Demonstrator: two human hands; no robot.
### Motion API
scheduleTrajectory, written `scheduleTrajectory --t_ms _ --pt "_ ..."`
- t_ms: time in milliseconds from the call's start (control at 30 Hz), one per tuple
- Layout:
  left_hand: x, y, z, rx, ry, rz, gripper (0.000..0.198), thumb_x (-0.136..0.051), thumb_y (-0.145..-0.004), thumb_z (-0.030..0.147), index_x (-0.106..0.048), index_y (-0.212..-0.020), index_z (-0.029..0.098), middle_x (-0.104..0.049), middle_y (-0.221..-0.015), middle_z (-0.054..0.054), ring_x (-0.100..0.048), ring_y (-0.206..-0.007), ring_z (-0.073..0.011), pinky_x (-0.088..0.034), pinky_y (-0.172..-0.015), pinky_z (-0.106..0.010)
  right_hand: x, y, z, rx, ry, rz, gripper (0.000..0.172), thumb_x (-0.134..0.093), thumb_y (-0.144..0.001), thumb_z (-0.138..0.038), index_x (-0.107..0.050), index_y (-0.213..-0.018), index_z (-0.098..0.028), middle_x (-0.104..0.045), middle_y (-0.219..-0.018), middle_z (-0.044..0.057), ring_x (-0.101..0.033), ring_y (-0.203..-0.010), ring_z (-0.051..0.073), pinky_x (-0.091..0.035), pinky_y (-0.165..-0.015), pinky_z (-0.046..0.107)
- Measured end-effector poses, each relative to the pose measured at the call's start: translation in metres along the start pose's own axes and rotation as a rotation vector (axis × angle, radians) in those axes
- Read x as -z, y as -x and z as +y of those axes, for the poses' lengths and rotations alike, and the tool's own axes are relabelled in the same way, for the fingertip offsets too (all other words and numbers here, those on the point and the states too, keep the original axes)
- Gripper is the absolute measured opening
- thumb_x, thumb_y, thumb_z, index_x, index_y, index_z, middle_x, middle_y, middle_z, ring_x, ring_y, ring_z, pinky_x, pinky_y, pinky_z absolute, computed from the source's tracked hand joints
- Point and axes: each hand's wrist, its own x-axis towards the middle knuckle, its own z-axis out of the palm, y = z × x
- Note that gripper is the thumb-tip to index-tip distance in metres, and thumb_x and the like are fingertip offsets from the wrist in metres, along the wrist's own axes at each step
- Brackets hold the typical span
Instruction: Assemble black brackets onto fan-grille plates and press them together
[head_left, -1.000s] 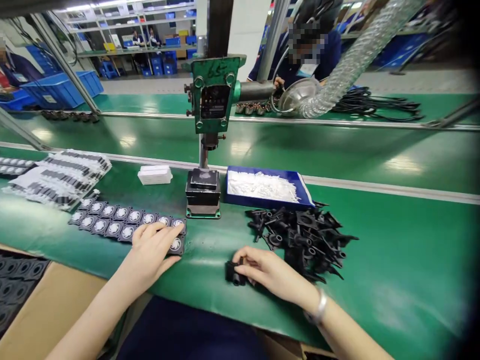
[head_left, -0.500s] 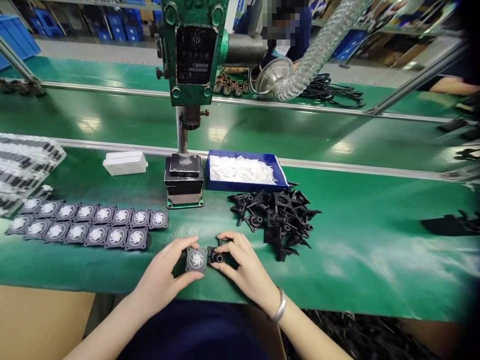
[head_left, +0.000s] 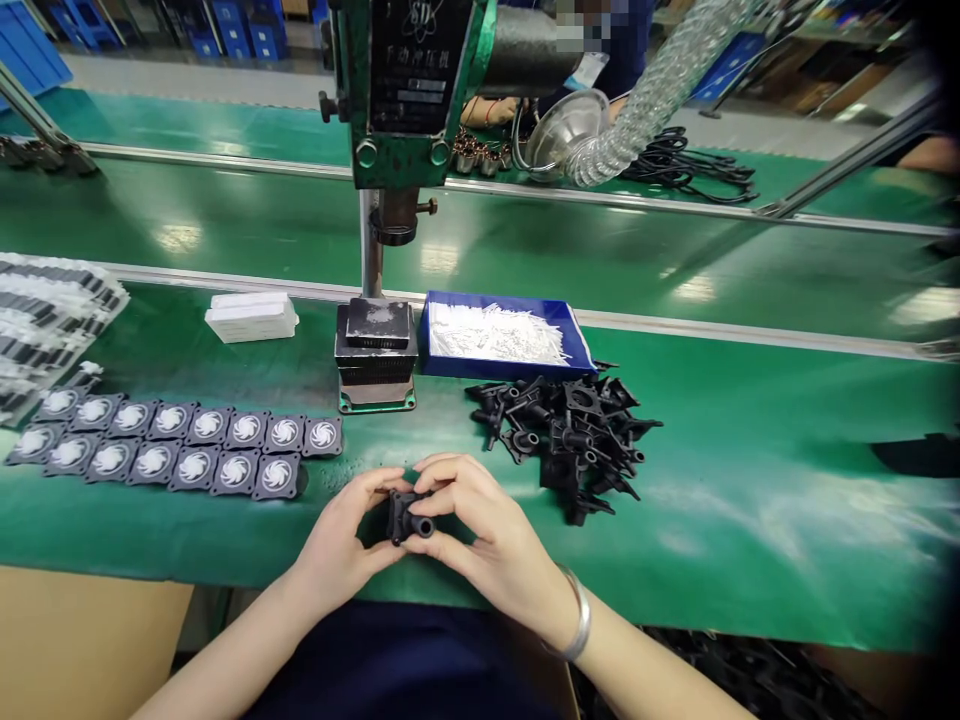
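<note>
Close to the table's front edge, my left hand (head_left: pixel 337 540) pinches a square dark housing by its edges; its white-impeller face is hidden now. Against it, my right hand (head_left: pixel 499 535) grips a black plastic cover (head_left: pixel 417 524) with a short round spout pointing toward me. The two parts are together between my fingertips, though whether they are fully seated I cannot tell. Left of my hands lie two rows of square housings (head_left: pixel 193 467) with white spiral impellers facing up. To the right is a heap of black plastic covers (head_left: pixel 574 437).
Beyond my hands stands a green manual press (head_left: pixel 409 150) over a black block (head_left: pixel 375 350). Beside it sits a blue tray (head_left: pixel 510 368) of white pins. White blocks (head_left: pixel 251 317) and stacked parts (head_left: pixel 45 320) are at left. A co-worker's hand (head_left: pixel 491 112) shows behind.
My right hand has brought the black cover left onto the housing, which has turned so its white impeller is out of sight. The view has shifted slightly.
</note>
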Motion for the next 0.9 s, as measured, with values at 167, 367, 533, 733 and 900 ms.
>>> scheduleTrajectory --t_ms 167,367,533,733,900 --pt "0.0 0.0 -0.002 -0.017 -0.044 0.013 0.055 -0.072 -0.083 0.028 -0.046 -0.131 0.033 -0.064 -0.121 -0.005 -0.066 -0.112 -0.0204 -0.057 -0.096 -0.035 -0.006 -0.003 0.008 0.025 0.02 -0.018 0.019 -0.071 -0.086 -0.021 -0.059 -0.1 -0.021 -0.061 -0.104 0.006 -0.055 -0.11 0.02 -0.05 -0.093 0.037" --pt "0.0 0.001 -0.003 -0.018 -0.091 0.002 0.058 -0.073 -0.083 0.03 -0.044 -0.133 0.033 -0.065 -0.12 -0.004 -0.067 -0.109 -0.0204 -0.059 -0.094 -0.035 -0.006 -0.003 0.009 0.025 0.054 -0.069 0.017 -0.067 -0.089 -0.02 -0.056 -0.103 -0.02 -0.061 -0.103 0.007 -0.054 -0.112 0.021 -0.049 -0.096 0.039" --pt "0.003 0.001 -0.001 -0.062 -0.13 -0.004 0.059 -0.073 -0.083 0.03 -0.044 -0.134 0.032 -0.065 -0.123 -0.006 -0.066 -0.111 -0.0211 -0.057 -0.095 -0.036 -0.011 0.002 0.01 -0.014 0.05 -0.063 0.02 -0.069 -0.087 -0.023 -0.056 -0.103 -0.021 -0.062 -0.099 0.006 -0.057 -0.107 0.021 -0.049 -0.095 0.039" --pt "0.005 -0.003 0.0 -0.08 -0.147 -0.036 0.056 -0.075 -0.081 0.024 -0.049 -0.129 0.031 -0.066 -0.122 -0.004 -0.066 -0.109 -0.0196 -0.056 -0.096 -0.034 -0.016 0.004 0.013 0.002 0.044 -0.05 0.019 -0.069 -0.088 -0.024 -0.056 -0.101 -0.022 -0.062 -0.096 0.004 -0.057 -0.102 0.02 -0.049 -0.095 0.04" --pt "0.008 -0.006 0.011 -0.135 -0.156 -0.009 0.051 -0.076 -0.079 0.021 -0.054 -0.124 0.027 -0.069 -0.115 -0.004 -0.067 -0.103 -0.019 -0.057 -0.091 -0.032 -0.007 0.0 0.008 0.01 0.073 -0.103 0.02 -0.067 -0.089 -0.032 -0.056 -0.104 -0.023 -0.062 -0.104 0.006 -0.057 -0.11 0.021 -0.051 -0.096 0.039"
